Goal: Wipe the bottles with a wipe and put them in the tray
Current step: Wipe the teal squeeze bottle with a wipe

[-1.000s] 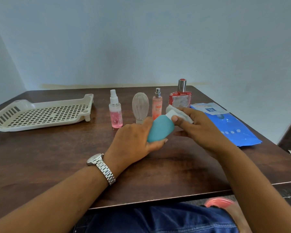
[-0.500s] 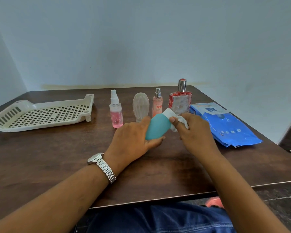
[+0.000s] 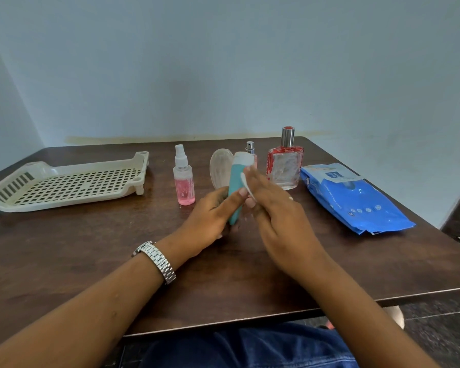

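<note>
Left hand [image 3: 213, 219] grips the teal bottle [image 3: 235, 187] round its lower body, thumb across the front, and holds it near upright above the desk [image 3: 91, 248], white cap on top. The bottle looks like matte soft plastic, a smooth tapered tube. Right hand [image 3: 274, 216] is against the bottle's right side, fingers pointing up, with the white wipe [image 3: 246, 184] sandwiched between them and the teal surface. The hand is motion-blurred, so whether it pinches the wipe or just presses it flat cannot be told. Only a thin folded edge of the wipe shows. The tray [image 3: 64, 203] is far left on the desk, well apart from the hands: cream plastic, rectangular, square-grid perforated floor, slotted near end, raised rim, short feet. In a row behind the hands stand a clear spray bottle [image 3: 184, 181] with pink liquid and a white nozzle, a ribbed translucent oval bottle [image 3: 219, 168], a slim bottle [image 3: 250, 148] mostly hidden with only its metal sprayer clear, and a square glass perfume bottle [image 3: 284, 166] with red edges and a chrome cap. A glossy blue wipes pack [image 3: 356, 200] lies flat on the right, crinkled film, label flap on top. The desk is dark wood-grain laminate with a slight sheen. A steel link watch [image 3: 157, 260] is on the left wrist.
</note>
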